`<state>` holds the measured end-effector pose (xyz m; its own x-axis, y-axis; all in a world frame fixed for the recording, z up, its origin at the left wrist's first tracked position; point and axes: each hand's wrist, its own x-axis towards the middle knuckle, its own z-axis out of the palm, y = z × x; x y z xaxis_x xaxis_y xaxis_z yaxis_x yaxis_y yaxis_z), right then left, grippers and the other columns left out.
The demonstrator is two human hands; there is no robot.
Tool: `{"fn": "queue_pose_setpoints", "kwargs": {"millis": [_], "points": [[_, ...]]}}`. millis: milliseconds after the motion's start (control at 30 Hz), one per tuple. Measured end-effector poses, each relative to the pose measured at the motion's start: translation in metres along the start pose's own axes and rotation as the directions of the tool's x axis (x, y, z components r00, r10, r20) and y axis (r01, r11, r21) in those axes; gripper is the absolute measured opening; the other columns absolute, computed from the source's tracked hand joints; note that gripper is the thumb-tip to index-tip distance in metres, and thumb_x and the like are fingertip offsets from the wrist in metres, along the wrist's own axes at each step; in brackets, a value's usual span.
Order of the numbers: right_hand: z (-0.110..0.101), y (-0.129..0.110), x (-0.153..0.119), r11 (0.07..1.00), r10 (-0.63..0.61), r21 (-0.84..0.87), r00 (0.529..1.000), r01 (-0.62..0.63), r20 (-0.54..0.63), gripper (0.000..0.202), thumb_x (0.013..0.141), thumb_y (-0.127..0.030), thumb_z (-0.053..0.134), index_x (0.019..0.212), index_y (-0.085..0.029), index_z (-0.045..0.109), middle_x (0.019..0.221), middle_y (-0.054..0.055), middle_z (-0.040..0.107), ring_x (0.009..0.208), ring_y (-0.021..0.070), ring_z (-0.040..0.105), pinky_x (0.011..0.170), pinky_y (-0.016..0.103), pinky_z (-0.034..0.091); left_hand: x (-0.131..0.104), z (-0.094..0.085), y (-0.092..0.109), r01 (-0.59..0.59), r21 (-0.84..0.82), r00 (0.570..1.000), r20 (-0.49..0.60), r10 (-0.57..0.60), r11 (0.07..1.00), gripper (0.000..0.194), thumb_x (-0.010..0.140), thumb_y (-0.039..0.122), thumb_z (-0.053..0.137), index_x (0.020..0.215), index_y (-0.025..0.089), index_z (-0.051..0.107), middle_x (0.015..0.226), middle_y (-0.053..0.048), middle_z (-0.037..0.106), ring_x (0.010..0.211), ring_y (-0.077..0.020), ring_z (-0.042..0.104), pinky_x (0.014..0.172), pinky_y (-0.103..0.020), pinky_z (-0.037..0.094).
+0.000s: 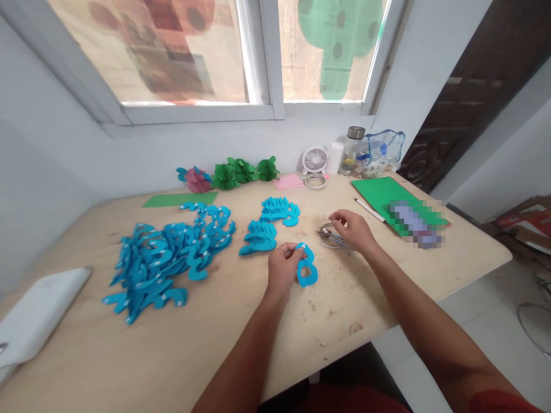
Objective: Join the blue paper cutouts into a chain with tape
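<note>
Near the middle of the table, my left hand (284, 265) pinches the upper edge of a blue paper cutout (307, 274) that has rounded lobes and a hole. To its right, my right hand (350, 228) is closed above a roll of tape (330, 244), its fingertips together at the roll's rim; what they hold, if anything, is too small to tell. Scissors (333, 236) lie across the roll, below that hand. Behind my left hand sit two fanned blue paper stacks (260, 236) (279, 210). A large heap of blue paper pieces (163, 255) with white spots spreads at the left.
Green and pink paper decorations (241, 172), a small fan (314, 160), another tape roll (315, 181) and a glass bottle (352, 152) stand along the wall. Green sheets (379, 198) and a pen (369, 210) lie right. A white tablet-like object (43, 312) lies left.
</note>
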<state>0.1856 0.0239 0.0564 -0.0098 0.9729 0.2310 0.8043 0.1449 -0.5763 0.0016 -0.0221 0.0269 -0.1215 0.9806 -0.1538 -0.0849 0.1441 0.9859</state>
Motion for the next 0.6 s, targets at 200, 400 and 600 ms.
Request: {"fn": "queue_pose_setpoints", "kwargs": {"millis": [200, 400, 600], "points": [[0.019, 0.001, 0.011, 0.902, 0.040, -0.430, 0.989, 0.026, 0.142, 0.025, 0.082, -0.020, 0.042, 0.087, -0.020, 0.067, 0.093, 0.009, 0.067, 0.089, 0.0231, 0.054, 0.073, 0.032, 0.034, 0.000, -0.001, 0.001, 0.006, -0.006, 1.000, -0.011, -0.007, 1.000, 0.013, 0.062, 0.026, 0.062, 0.060, 0.014, 0.062, 0.056, -0.002, 0.063, 0.053, -0.0122, 0.056, 0.050, -0.021, 0.039], [0.026, 0.006, 0.010, 0.895, 0.018, -0.441, 0.981, 0.072, 0.195, 0.025, 0.083, -0.021, 0.042, 0.091, -0.022, 0.066, 0.096, 0.007, 0.066, 0.092, 0.0224, 0.052, 0.074, 0.032, 0.032, 0.001, -0.002, 0.001, 0.021, -0.016, 1.000, -0.008, -0.021, 1.000, 0.012, 0.063, 0.026, 0.062, 0.061, 0.014, 0.062, 0.056, -0.002, 0.063, 0.053, -0.0118, 0.056, 0.050, -0.021, 0.039], [0.027, 0.013, 0.012, 0.914, 0.000, -0.398, 0.977, 0.086, 0.212, 0.021, 0.081, -0.020, 0.046, 0.091, -0.021, 0.065, 0.094, 0.006, 0.066, 0.091, 0.0209, 0.052, 0.075, 0.031, 0.032, 0.002, -0.002, 0.000, 0.030, -0.007, 1.000, 0.000, -0.030, 1.000, 0.010, 0.064, 0.024, 0.061, 0.061, 0.014, 0.062, 0.057, -0.001, 0.063, 0.052, -0.0108, 0.055, 0.051, -0.020, 0.039]]}}
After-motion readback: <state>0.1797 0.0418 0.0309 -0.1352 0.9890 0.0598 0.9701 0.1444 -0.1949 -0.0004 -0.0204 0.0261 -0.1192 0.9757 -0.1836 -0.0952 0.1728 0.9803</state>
